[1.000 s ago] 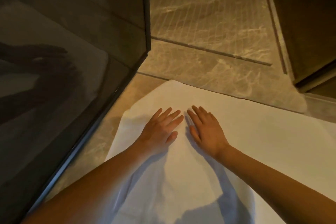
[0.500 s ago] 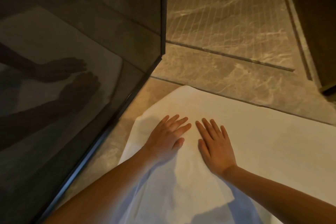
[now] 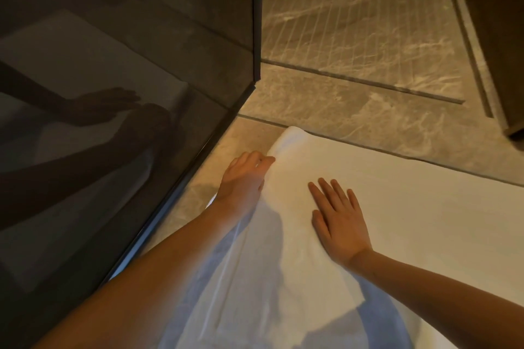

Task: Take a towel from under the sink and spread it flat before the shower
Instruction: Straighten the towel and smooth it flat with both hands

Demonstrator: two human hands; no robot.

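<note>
The white towel (image 3: pixel 411 221) lies on the marble floor (image 3: pixel 326 113) beside the dark glass panel (image 3: pixel 113 79); the left hand (image 3: pixel 243 176) has its fingers curled round the towel's left edge near the far corner; the right hand (image 3: pixel 340 221) lies flat on the towel, fingers straight and slightly spread, holding nothing.

We see a plain white towel (image 3: pixel 411 221) on a beige floor (image 3: pixel 354 122) veined with pale marble streaks; the shower floor (image 3: pixel 354 22) adds thin parallel lines, the glass panel (image 3: pixel 113 65) is smoky dark.
</note>
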